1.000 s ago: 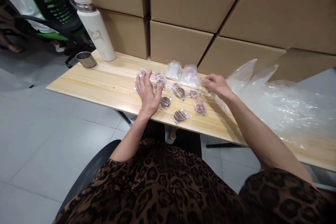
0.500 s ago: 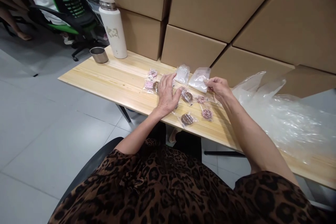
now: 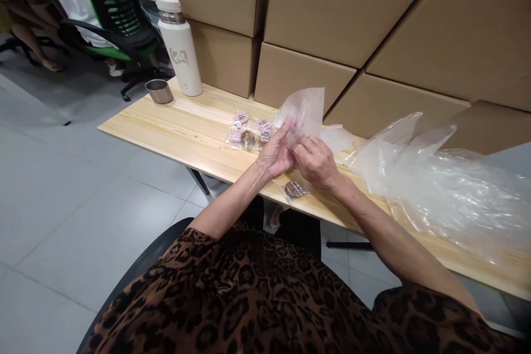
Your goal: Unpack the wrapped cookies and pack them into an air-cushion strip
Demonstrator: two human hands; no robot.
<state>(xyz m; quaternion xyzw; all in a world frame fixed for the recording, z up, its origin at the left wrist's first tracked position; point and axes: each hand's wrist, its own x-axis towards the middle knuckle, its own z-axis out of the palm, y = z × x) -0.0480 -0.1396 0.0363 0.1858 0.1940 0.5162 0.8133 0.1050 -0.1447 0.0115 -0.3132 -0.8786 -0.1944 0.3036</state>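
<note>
Both my hands hold a small clear plastic bag [image 3: 306,110] up above the wooden table [image 3: 182,127]. My left hand [image 3: 277,149] pinches its lower left edge, and my right hand [image 3: 316,161] grips the lower right edge. Several small wrapped round pieces, pink and dark brown [image 3: 249,131], lie on the table just left of my hands. One dark brown wrapped piece [image 3: 295,189] sits near the table's front edge below my right hand. Another small clear bag [image 3: 337,137] lies flat behind my hands.
A large crumpled clear plastic sheet [image 3: 440,182] covers the table's right part. A white flask [image 3: 179,44] and a metal cup [image 3: 159,90] stand at the far left corner. Stacked cardboard boxes [image 3: 323,5] line the back. A person sits on a green chair [image 3: 112,5] at far left.
My right hand picked a small clear bag off the table and lifted it. My left hand left the wrapped pieces and joined it on the bag. The view shifted slightly.
</note>
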